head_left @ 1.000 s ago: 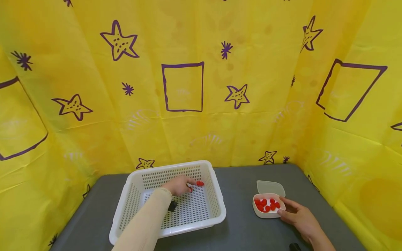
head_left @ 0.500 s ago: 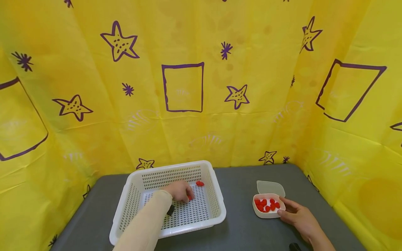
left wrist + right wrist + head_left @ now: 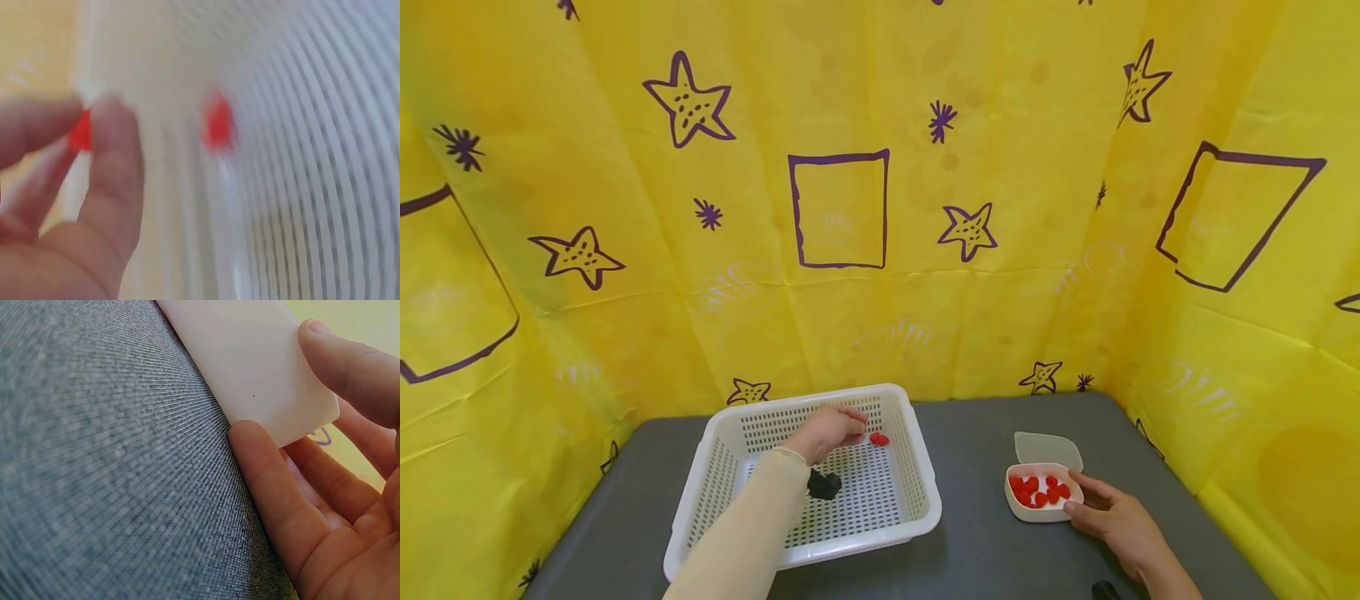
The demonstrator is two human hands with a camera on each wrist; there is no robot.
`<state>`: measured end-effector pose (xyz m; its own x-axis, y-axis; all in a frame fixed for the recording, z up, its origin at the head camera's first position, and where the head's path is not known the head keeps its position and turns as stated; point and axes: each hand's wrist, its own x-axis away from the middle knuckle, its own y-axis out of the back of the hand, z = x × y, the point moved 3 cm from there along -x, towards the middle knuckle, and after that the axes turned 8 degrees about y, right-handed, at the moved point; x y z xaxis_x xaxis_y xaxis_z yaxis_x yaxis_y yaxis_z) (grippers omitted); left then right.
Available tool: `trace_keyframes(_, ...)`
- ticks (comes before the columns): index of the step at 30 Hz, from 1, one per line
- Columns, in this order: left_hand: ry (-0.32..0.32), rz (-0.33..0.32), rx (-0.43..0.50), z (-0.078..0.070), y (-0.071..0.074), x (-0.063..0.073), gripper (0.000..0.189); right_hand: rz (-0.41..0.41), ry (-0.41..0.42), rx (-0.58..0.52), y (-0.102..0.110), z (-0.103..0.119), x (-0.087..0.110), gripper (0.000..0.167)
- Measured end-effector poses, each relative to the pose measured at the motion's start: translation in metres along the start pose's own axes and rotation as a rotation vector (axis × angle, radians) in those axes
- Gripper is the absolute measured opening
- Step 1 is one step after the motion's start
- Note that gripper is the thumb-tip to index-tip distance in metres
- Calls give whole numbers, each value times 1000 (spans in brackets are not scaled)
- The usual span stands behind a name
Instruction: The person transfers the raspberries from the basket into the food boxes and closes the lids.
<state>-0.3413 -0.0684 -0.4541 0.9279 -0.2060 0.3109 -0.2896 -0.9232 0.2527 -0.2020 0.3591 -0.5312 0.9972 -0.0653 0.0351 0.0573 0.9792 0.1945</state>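
Inside the white perforated plastic basket [image 3: 925,492], my left hand [image 3: 829,432] is raised near the back wall. Its thumb and fingers pinch a small red piece [image 3: 81,131], mostly covered by the fingertips. Another small red piece [image 3: 878,438] lies in the basket's back right corner, just right of the hand, and shows blurred in the left wrist view. My right hand [image 3: 1112,521] grips the right end of a small cream box [image 3: 1037,515], thumb and fingers on its wall. Several red, rounded pieces [image 3: 1040,499] lie in the box, which rests on the grey tabletop.
A translucent lid [image 3: 1048,448] lies directly behind the box. Grey table surface [image 3: 970,467] separates the basket from the box. Yellow printed curtains [image 3: 880,333] enclose the back and both sides. A dark object [image 3: 825,485] shows beside the left wrist.
My left hand moved toward the front of the basket, then rose back toward the rear wall with a red piece in its fingertips. The right hand and box stayed in place.
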Motion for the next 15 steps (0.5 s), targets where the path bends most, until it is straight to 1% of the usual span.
trace_keyframes(1, 3, 6, 124, -5, -4, 1, 28, 4, 2, 4, 0, 0, 0, 72)
trace_keyframes(3, -5, 32, 309, -16, -14, 3, 32, 7, 6, 5, 0, 0, 0, 72)
trace_keyframes(5, -17, 60, 429, -27, -28, 6, 34, 7, 8, 4, 0, 0, 0, 71)
trace_keyframes(7, -32, 80, 492, -38, -44, 11, 33, 7, 11, 1, 0, 0, 0, 71)
trace_keyframes(8, -42, 92, 497, -43, -52, 13, 31, 7, 13, 0, 0, 0, 0, 71)
trace_keyframes(10, -71, 108, 461, -51, -69, 17, 30, 10, 17, 4, 0, 0, 0, 71)
trace_keyframes(12, -87, 110, 379, -57, -86, 21, 26, 5, 12, 3, 0, 0, 0, 72)
trace_keyframes(15, -113, 107, 224, -61, -111, 26, 21, 0, 4, -1, 0, 1, 1, 73)
